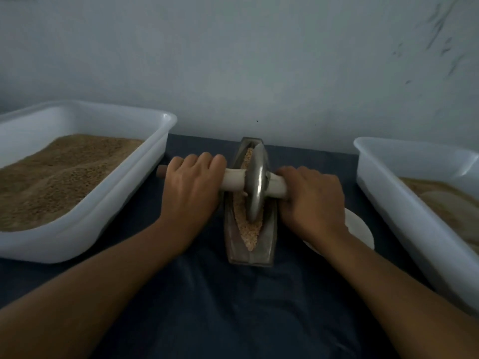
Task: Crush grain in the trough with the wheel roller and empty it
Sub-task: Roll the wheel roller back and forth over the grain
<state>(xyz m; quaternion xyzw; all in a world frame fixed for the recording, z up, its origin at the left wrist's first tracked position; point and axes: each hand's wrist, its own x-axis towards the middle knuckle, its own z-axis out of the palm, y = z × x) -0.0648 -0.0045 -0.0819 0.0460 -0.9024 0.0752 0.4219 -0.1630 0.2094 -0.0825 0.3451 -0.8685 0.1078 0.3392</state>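
A narrow boat-shaped metal trough (269, 244) stands lengthwise in the middle of the table, with pale crushed grain (250, 235) lying along its groove. The metal wheel roller (255, 185) stands upright in the groove, about midway along it. A wooden handle (233, 178) runs through the wheel to both sides. My left hand (193, 187) grips the handle left of the wheel. My right hand (309, 200) grips the handle right of the wheel, which hides that end of it.
A large white tub (85, 229) of brown grain sits on the left. Another white tub (404, 203) with paler material sits on the right. A white dish (359, 229) lies partly under my right wrist. Dark cloth (233, 307) covers the table; a wall stands close behind.
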